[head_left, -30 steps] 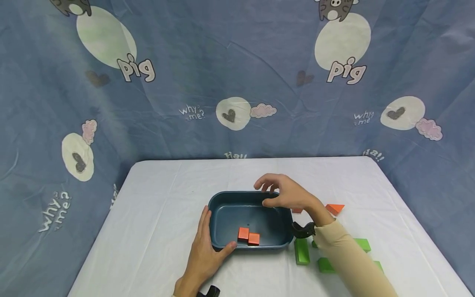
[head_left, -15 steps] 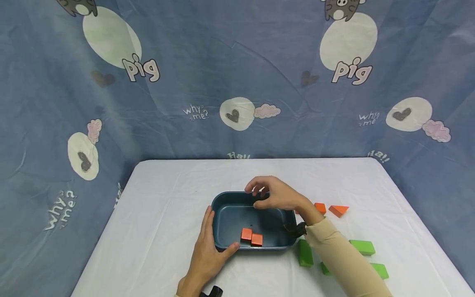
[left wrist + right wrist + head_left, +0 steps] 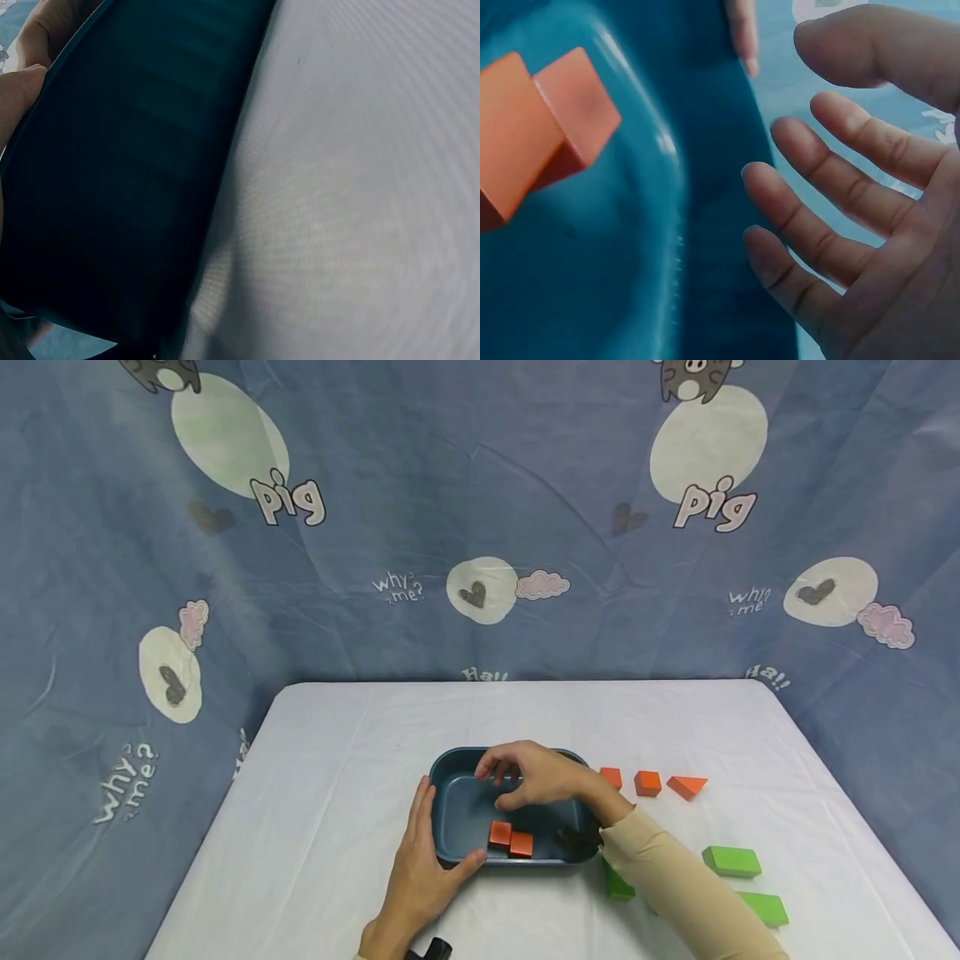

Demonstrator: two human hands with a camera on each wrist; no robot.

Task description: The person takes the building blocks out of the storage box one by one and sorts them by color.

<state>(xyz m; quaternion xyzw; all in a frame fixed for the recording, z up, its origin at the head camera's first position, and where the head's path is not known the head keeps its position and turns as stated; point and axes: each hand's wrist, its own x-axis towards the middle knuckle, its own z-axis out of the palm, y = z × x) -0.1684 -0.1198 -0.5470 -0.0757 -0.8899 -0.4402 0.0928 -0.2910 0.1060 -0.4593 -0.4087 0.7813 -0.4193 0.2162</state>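
Observation:
A dark blue rectangular bin (image 3: 480, 861) stands on the white table, with two orange cubes (image 3: 500, 833) side by side near its front wall. Against the bin's front left corner rests my left hand (image 3: 416, 870); its fingers lie fairly straight along the left wall, and the thumb touches the front rim. My right hand (image 3: 538, 773) hovers over the bin, fingers loosely bent, holding nothing. The right wrist view shows the right hand (image 3: 855, 195) with spread fingers and the orange cubes (image 3: 577, 112) beyond. In the left wrist view, the bin's outer wall (image 3: 127, 172) fills the left side.
Right of the bin, two orange blocks (image 3: 648, 783) and an orange triangular block (image 3: 687, 787) lie in a row. Several green blocks (image 3: 732, 861) lie nearer the front right, partly covered by the right sleeve (image 3: 675, 872). A blue printed cloth (image 3: 375, 485) hangs behind the table.
My right hand has moved left and down, further over the bin, uncovering the orange blocks at the right. The left hand keeps its place at the bin. The head view has shifted slightly.

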